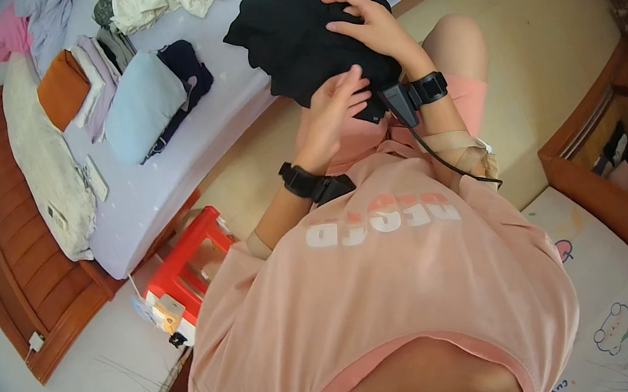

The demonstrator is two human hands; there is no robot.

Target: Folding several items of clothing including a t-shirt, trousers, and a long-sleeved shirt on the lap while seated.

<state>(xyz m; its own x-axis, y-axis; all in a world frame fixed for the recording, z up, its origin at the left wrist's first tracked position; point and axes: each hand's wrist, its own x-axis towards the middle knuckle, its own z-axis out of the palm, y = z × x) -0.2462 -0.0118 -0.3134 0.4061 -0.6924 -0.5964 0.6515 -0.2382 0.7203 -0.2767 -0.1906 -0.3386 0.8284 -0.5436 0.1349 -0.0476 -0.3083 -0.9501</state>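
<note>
A black cloth garment (pixel 300 32) lies bunched partly over the edge of the bed and partly over my lap. My right hand (pixel 370 24) rests on its upper right part, fingers spread and the thumb apart from them. Along its near edge, my left hand (pixel 333 103) is raised with the palm turned inward and fingers loosely apart, gripping nothing that I can see. Whether its fingertips touch the cloth is hard to tell. Each wrist wears a black strap with a device, and a cable runs from the right one.
On the bed (pixel 226 108) to the left are a light blue folded item (pixel 143 109), dark navy clothing (pixel 189 71), an orange folded cloth (pixel 63 88) and a white remote control (pixel 95 178). A red plastic stool (pixel 186 265) stands beside the bed. At right is an open wooden drawer (pixel 600 175).
</note>
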